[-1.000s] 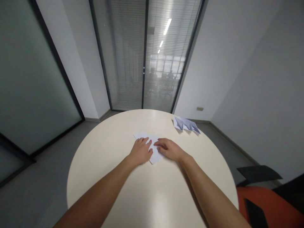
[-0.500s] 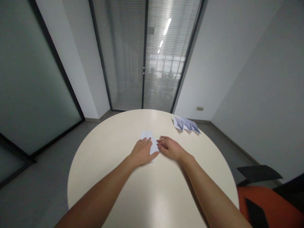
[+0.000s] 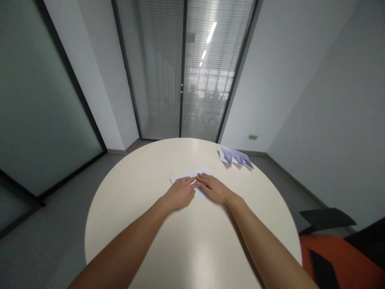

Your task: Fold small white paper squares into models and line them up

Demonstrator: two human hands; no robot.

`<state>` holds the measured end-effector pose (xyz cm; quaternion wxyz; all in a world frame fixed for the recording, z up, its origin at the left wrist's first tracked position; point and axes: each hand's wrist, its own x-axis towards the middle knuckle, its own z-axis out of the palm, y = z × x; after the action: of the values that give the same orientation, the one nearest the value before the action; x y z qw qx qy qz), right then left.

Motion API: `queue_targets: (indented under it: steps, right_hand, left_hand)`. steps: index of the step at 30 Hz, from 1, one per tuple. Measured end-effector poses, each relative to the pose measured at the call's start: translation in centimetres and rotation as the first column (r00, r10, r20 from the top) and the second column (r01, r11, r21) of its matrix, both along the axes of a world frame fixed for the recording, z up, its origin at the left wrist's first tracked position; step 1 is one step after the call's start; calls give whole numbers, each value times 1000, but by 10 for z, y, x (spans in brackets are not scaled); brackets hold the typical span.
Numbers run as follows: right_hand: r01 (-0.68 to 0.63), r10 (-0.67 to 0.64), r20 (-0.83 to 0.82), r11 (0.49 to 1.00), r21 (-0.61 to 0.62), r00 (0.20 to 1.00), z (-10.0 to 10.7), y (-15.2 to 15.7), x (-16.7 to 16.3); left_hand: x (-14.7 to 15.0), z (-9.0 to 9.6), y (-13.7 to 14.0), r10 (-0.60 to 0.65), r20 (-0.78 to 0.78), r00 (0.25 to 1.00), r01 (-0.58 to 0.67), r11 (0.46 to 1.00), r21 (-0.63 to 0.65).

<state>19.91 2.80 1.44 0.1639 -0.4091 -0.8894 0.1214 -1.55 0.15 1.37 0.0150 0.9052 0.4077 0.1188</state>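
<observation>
A sheet of white paper, looking folded, lies on the round table, its long side running across in front of me. Resting on its near left part is my left hand, fingers stretched out and flat. My right hand lies on the paper's right part, fingers also extended. The fingertips of both hands come close together at the middle of the sheet; whether they touch I cannot tell. Much of the paper is hidden beneath the hands.
Several folded white paper pieces stand in a row near the table's far right edge. The pale round table fills the middle. An orange and black chair is at the right. Behind are a glass partition with blinds and grey walls.
The paper has turned from lengthwise to crosswise. My right hand has moved slightly left onto it, and the left thumb has drawn in toward the fingers.
</observation>
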Motion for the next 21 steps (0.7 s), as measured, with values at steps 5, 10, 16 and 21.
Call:
queue_targets:
  steps: [5, 10, 16, 21]
  right_hand:
    - [202, -184, 156, 973, -109, 971, -7, 4, 9]
    - [272, -246, 233, 958, -89, 941, -3, 0, 6]
    - [225, -209, 195, 973, -60, 958, -2, -1, 5]
    - [149, -141, 101, 986, -69, 985, -3, 1, 6]
  left_hand:
    - [4, 3, -1, 32, -21, 999, -32, 999, 32]
    - [4, 2, -3, 34, -2, 999, -34, 999, 40]
    - [0, -3, 2, 28, 42, 999, -28, 1000, 13]
    - [-1, -6, 7, 53, 83, 995, -53, 999, 1]
